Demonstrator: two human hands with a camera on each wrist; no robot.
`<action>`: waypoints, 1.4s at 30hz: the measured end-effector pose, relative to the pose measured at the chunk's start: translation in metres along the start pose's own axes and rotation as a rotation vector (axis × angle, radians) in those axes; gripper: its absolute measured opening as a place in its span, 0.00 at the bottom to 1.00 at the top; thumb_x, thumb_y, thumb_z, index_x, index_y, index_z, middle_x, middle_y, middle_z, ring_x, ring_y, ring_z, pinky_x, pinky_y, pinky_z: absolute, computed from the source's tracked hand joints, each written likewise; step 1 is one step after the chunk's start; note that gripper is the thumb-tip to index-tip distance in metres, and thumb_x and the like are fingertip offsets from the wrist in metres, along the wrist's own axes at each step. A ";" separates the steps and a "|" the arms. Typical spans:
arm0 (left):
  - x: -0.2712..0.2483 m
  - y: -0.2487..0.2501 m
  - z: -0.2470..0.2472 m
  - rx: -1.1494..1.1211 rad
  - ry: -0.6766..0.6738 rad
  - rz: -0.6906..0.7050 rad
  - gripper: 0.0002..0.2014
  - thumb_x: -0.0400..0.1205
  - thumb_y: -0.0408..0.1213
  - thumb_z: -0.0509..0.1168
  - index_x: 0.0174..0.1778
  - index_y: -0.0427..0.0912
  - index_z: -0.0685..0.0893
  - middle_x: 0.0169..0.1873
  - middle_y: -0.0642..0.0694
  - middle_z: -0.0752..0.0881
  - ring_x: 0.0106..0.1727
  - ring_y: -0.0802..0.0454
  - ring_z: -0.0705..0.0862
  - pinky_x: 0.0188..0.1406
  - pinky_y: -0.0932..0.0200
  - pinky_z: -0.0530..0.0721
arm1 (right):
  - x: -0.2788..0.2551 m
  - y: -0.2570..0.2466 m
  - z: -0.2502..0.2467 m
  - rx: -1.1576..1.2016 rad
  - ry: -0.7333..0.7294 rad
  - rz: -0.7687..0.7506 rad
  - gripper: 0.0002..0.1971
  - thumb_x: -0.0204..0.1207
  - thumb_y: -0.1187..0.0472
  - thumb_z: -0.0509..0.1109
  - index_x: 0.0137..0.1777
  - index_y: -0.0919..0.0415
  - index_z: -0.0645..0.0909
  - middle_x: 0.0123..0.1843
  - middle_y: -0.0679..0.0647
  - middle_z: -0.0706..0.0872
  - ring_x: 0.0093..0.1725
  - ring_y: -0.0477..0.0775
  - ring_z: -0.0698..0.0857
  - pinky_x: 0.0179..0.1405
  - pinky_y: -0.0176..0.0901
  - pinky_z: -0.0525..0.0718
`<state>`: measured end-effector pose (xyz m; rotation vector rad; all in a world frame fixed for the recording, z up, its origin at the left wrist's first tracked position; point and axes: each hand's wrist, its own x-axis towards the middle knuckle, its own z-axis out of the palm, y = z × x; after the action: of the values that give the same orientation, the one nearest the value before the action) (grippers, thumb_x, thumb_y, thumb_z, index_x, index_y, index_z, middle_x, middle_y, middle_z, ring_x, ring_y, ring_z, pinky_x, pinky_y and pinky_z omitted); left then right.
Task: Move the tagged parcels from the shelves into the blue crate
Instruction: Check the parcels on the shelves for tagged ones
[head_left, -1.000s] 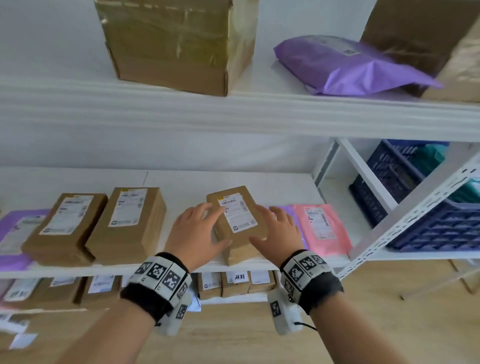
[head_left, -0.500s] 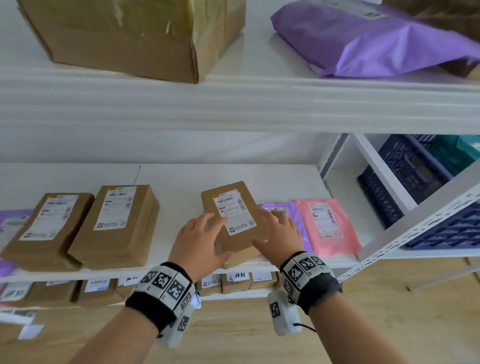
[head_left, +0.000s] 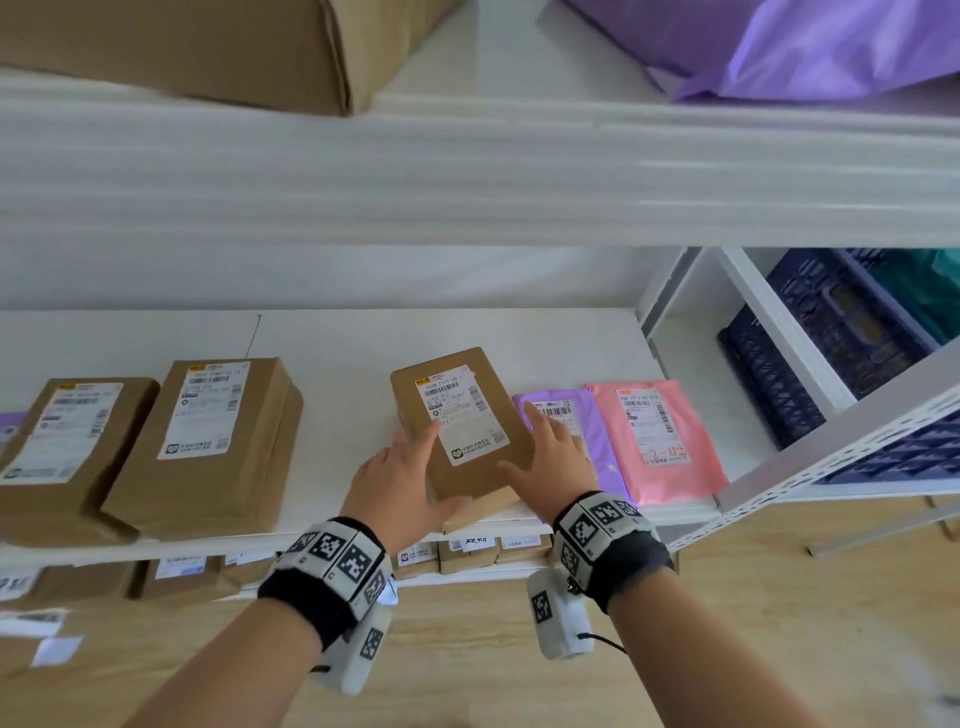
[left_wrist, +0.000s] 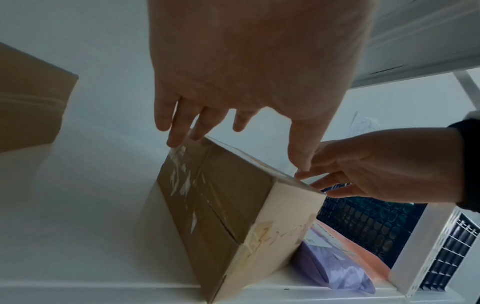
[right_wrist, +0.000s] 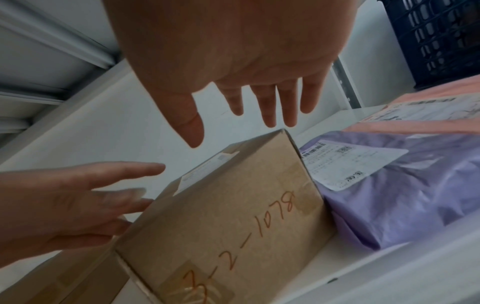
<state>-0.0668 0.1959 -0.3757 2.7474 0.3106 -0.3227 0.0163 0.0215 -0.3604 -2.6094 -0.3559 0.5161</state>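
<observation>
A brown cardboard parcel (head_left: 457, 421) with a white label lies on the middle shelf (head_left: 337, 343), its near end slightly over the front edge. Orange handwriting marks its front face (right_wrist: 228, 216). My left hand (head_left: 415, 467) lies against its left side with straight fingers, and the tips reach its upper edge (left_wrist: 221, 205) in the left wrist view. My right hand (head_left: 535, 447) is spread at its right side, and its fingers (right_wrist: 270, 115) hover just above the box. Neither hand curls round it. The blue crate (head_left: 810, 374) stands in the shelf bay to the right.
A purple mailer (head_left: 587, 441) and a pink mailer (head_left: 654, 436) lie right of the parcel. Two larger brown boxes (head_left: 218, 447) (head_left: 62, 452) sit to its left. Small boxes (head_left: 467, 553) fill the shelf below. Above are a big carton (head_left: 208, 47) and a purple bag (head_left: 805, 47).
Both hands have stayed at the sides of the labelled parcel, which has barely moved. My head has come closer and lower, so the upper shelf edge now fills more of the view.
</observation>
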 end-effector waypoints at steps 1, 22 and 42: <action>0.002 0.000 0.000 -0.015 -0.010 -0.014 0.51 0.73 0.71 0.62 0.84 0.54 0.42 0.78 0.40 0.65 0.70 0.43 0.75 0.69 0.46 0.76 | 0.001 0.000 0.000 0.013 -0.009 0.005 0.43 0.77 0.47 0.69 0.85 0.49 0.47 0.83 0.55 0.62 0.80 0.61 0.63 0.78 0.59 0.64; 0.008 0.004 -0.004 -0.523 -0.070 -0.186 0.57 0.78 0.46 0.73 0.83 0.45 0.30 0.78 0.47 0.72 0.71 0.49 0.78 0.67 0.56 0.77 | 0.006 -0.007 0.016 0.181 -0.030 0.033 0.43 0.74 0.57 0.75 0.84 0.56 0.52 0.77 0.55 0.71 0.75 0.56 0.73 0.74 0.51 0.73; -0.060 0.005 -0.083 -0.565 0.247 0.011 0.57 0.75 0.34 0.76 0.84 0.54 0.36 0.79 0.54 0.68 0.73 0.53 0.76 0.69 0.56 0.76 | -0.047 -0.055 -0.039 0.346 0.175 -0.133 0.43 0.70 0.58 0.79 0.81 0.56 0.59 0.72 0.54 0.67 0.69 0.52 0.72 0.68 0.39 0.71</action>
<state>-0.1072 0.2120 -0.2829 2.2249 0.3816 0.1017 -0.0182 0.0388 -0.2879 -2.2575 -0.3460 0.2729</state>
